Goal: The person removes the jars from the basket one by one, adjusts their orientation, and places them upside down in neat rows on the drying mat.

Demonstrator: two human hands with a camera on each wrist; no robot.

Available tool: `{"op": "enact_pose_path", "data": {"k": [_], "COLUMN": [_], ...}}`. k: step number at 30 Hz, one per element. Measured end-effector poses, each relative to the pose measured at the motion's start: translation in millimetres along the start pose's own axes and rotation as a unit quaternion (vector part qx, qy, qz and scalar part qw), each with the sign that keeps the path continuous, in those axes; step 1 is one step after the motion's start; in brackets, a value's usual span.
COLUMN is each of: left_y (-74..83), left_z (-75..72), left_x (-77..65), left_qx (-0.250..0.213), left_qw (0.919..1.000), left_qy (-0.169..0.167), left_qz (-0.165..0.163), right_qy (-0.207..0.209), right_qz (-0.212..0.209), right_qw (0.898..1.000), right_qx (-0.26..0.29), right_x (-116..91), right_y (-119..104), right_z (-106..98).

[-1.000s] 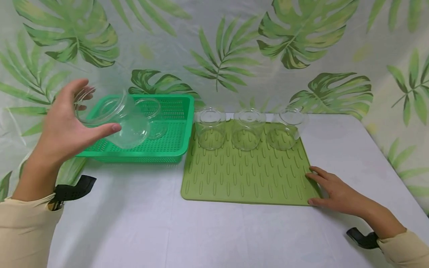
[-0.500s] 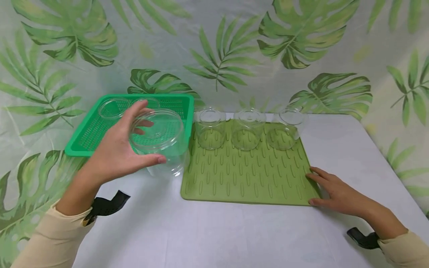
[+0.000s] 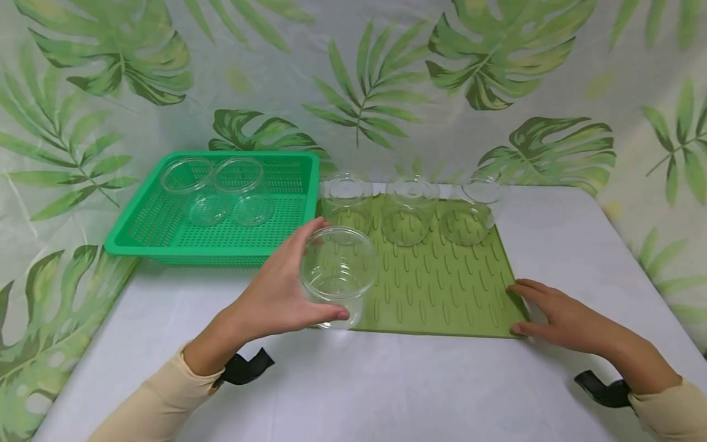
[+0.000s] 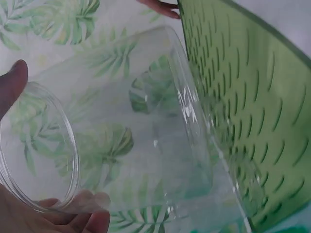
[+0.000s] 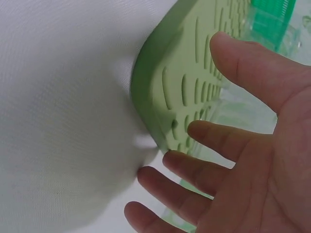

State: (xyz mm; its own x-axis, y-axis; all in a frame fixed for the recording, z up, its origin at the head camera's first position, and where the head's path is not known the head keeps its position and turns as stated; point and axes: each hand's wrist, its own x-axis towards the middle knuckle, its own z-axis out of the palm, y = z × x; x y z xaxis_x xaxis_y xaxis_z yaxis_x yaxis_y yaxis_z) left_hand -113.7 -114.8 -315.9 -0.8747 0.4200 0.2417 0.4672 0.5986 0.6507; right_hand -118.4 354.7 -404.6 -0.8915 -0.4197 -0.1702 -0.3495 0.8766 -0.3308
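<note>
My left hand (image 3: 282,294) grips a clear cup (image 3: 338,264) near its rim, thumb at the front and fingers behind. The cup's mouth faces up, and it overlaps the left front part of the green ridged mat (image 3: 442,294). In the left wrist view, the thick base of the cup (image 4: 187,107) points toward the mat. Three more clear cups, the left one (image 3: 347,196), the middle one (image 3: 411,212) and the right one (image 3: 469,212), stand upside down along the mat's back edge. My right hand (image 3: 569,316) rests with extended fingers at the mat's right front corner.
A green plastic basket (image 3: 210,250) stands at the back left. Inside it are two clear cups, one on the left (image 3: 186,177) and one on the right (image 3: 239,177), mouths up. A white cloth (image 3: 420,387) covers the table; leaf-print fabric (image 3: 375,73) hangs behind.
My left hand has carried the cup from above the basket rightward and toward me to the mat, turning its mouth upward. The right hand has hardly moved.
</note>
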Motion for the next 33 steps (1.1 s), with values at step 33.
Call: {"op": "enact_pose_path", "data": {"k": [33], "left_y": [3.9], "left_z": [35.0], "left_x": [12.8], "left_qx": [0.010], "left_qw": [0.9995], "left_qy": [0.007], "left_qz": [0.028], "right_qy": [0.134], "right_qz": [-0.178], "right_qw": [0.975], "right_qx": [-0.030], "right_x": [25.4], "right_y": [-121.7], "right_z": [-43.6]}}
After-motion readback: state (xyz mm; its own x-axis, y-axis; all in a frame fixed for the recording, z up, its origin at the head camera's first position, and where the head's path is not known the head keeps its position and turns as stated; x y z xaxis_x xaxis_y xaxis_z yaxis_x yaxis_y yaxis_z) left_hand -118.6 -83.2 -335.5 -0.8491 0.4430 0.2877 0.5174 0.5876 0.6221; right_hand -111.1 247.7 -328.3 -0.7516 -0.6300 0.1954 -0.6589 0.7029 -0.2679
